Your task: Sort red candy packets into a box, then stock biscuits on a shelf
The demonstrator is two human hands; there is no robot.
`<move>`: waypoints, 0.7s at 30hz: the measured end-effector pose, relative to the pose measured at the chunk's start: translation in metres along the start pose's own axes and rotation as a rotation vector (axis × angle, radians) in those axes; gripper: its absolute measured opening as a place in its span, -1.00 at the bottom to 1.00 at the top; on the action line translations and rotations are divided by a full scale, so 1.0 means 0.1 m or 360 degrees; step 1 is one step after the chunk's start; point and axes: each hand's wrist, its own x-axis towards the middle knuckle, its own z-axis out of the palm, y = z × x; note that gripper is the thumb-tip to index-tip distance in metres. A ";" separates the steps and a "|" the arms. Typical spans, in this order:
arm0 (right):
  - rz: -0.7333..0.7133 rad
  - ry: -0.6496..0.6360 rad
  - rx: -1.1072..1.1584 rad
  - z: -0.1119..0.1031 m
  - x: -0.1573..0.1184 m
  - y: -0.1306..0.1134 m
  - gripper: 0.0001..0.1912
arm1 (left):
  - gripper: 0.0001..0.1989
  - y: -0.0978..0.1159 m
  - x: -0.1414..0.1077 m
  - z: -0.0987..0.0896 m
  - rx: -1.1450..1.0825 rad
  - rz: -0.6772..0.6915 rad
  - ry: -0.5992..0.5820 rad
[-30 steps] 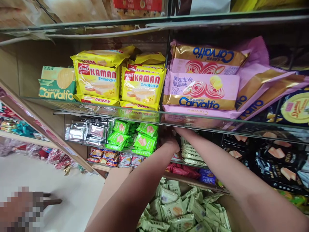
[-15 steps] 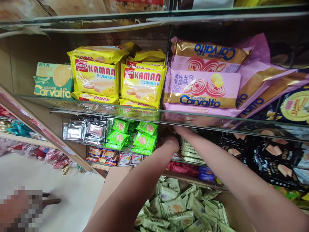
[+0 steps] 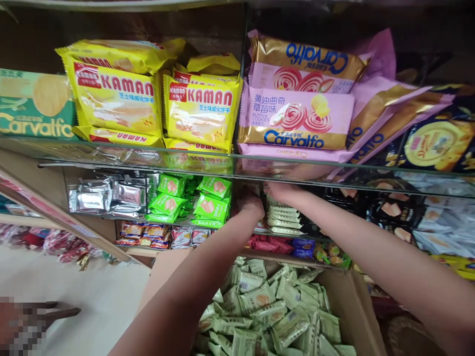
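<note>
My left hand [image 3: 253,203] reaches into the lower shelf, beside a stack of pale green wafer packets [image 3: 284,216]. Its fingers are turned away from me, so I cannot see what they touch. Over the top of that same stack is my right hand [image 3: 277,190], its fingers partly covered by the glass shelf edge and too blurred to read. Below my forearms a cardboard box [image 3: 358,301] holds many loose pale green packets [image 3: 263,299] of the same look.
Yellow Kaman wafer packs [image 3: 122,106] and pink Carvalfo cookie packs [image 3: 297,116] fill the glass shelf [image 3: 178,160] above my hands. Green packets [image 3: 213,198] sit left of the hands, black packets [image 3: 389,210] to the right. Part of a blurred-out person [image 3: 18,326] shows at lower left.
The view has moved closer and shifted, so the shelf goods sit further left and higher. Both hands stay at the same stack; more of the box's right side shows.
</note>
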 end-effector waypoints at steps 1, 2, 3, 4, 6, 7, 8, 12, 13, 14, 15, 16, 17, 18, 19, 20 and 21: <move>-0.0025 -0.0060 -0.0062 -0.05 -0.12 0.02 -0.79 | -0.39 0.00 -0.01 -0.01 0.0003 -0.0005 0.0037; -0.0058 -0.0123 -0.0124 -0.09 -0.24 0.03 -0.81 | -0.35 0.00 -0.02 -0.01 0.0004 -0.0008 0.0066; -0.0095 -0.0180 -0.0181 -0.12 -0.35 0.04 -0.83 | -0.33 0.01 -0.02 -0.02 0.0003 -0.0012 0.0083; -0.0128 -0.0222 -0.0228 -0.15 -0.45 0.05 -0.84 | -0.32 0.01 -0.02 -0.01 0.0001 -0.0016 0.0092; -0.0167 -0.0280 -0.0301 -0.17 -0.59 0.07 -0.84 | -0.30 0.00 -0.02 0.00 -0.0007 -0.0025 0.0103; -0.0171 -0.0299 -0.0329 -0.17 -0.63 0.08 -0.84 | -0.30 0.00 -0.01 0.00 -0.0013 -0.0033 0.0106; -0.0167 -0.0309 -0.0351 -0.16 -0.64 0.10 -0.84 | -0.31 -0.01 0.01 0.01 -0.0019 -0.0043 0.0109; -0.0109 -0.0267 -0.0383 -0.05 -0.48 0.10 -0.83 | -0.41 -0.03 0.06 0.04 -0.0053 -0.0082 0.0104; -0.0094 -0.0243 -0.0383 -0.01 -0.40 0.08 -0.83 | -0.45 -0.04 0.08 0.05 -0.0063 -0.0090 0.0102; -0.0082 -0.0217 -0.0381 0.04 -0.32 0.05 -0.83 | -0.49 -0.05 0.09 0.05 -0.0075 -0.0095 0.0101; -0.0072 -0.0191 -0.0377 0.10 -0.23 0.01 -0.83 | -0.54 -0.05 0.09 0.06 -0.0087 -0.0097 0.0102; -0.0061 -0.0167 -0.0369 0.15 -0.14 -0.02 -0.83 | -0.58 -0.06 0.09 0.06 -0.0099 -0.0096 0.0106; -0.0049 -0.0147 -0.0358 0.21 -0.06 -0.06 -0.81 | -0.61 -0.06 0.09 0.07 -0.0110 -0.0093 0.0112; -0.0034 -0.0129 -0.0340 0.27 0.03 -0.09 -0.79 | -0.63 -0.07 0.09 0.07 -0.0119 -0.0088 0.0119; -0.0018 -0.0113 -0.0317 0.33 0.11 -0.12 -0.76 | -0.63 -0.07 0.08 0.06 -0.0127 -0.0087 0.0125; -0.0005 -0.0097 -0.0286 0.37 0.19 -0.13 -0.73 | -0.63 -0.07 0.06 0.06 -0.0133 -0.0091 0.0129; 0.0003 -0.0078 -0.0249 0.41 0.27 -0.14 -0.71 | -0.62 -0.07 0.05 0.06 -0.0140 -0.0102 0.0130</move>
